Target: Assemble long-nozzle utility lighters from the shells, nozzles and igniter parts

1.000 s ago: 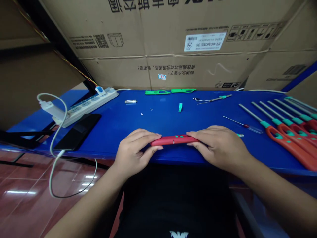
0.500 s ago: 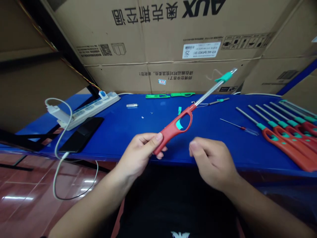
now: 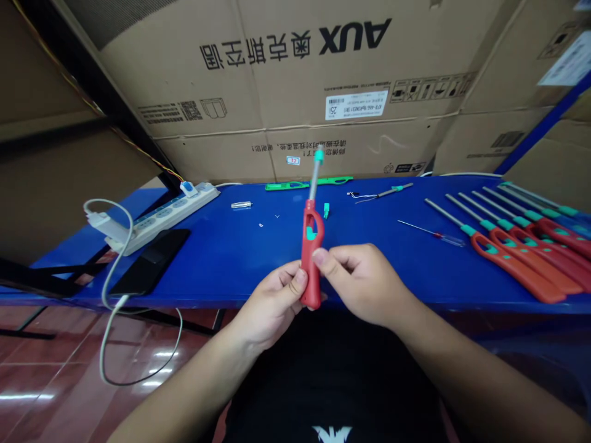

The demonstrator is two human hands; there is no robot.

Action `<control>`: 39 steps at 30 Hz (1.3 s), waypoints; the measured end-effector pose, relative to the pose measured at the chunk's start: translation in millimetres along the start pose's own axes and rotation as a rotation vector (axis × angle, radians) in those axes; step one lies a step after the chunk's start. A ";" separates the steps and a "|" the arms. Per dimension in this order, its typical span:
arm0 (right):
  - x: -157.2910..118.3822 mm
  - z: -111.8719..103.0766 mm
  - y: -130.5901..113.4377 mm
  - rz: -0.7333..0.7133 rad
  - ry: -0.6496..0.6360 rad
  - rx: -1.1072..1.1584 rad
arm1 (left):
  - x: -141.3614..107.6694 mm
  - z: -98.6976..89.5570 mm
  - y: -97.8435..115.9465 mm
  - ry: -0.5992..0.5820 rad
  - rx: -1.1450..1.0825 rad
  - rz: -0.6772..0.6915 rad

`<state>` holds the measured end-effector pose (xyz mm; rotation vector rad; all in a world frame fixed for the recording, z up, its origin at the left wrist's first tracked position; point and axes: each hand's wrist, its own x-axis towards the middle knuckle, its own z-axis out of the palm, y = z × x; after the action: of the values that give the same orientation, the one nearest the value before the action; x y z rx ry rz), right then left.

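Note:
A red utility lighter (image 3: pixel 311 246) with a teal-tipped metal nozzle stands nearly upright above the blue table, nozzle pointing away from me. My left hand (image 3: pixel 272 304) is shut around the lower handle. My right hand (image 3: pixel 360 286) is at the handle's side, its thumb tip against the red plastic and its fingers apart. Several similar lighters (image 3: pixel 517 258) lie side by side at the table's right end. A small screwdriver (image 3: pixel 434 234) lies just left of them.
Along the blue table's back are green plastic strips (image 3: pixel 307 183), a small green piece (image 3: pixel 326 210) and a glass tube (image 3: pixel 241 205). A power strip (image 3: pixel 159 218) and black phone (image 3: pixel 150 261) lie left. Cardboard boxes (image 3: pixel 295 80) stand behind the table.
The lighter has swung from tilting right to nearly upright. My right hand has moved in against its handle, and my view has shifted slightly.

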<state>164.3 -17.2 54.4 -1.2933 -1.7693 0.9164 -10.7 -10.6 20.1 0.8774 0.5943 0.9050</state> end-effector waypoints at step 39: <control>0.4 1.4 42.7 -0.301 -0.297 -0.252 | 11.3 -11.6 13.0 -0.273 0.437 0.044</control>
<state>181.4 -7.0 16.6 -1.0356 -2.2986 0.7606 -19.2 8.0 24.1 1.3877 0.5435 0.6864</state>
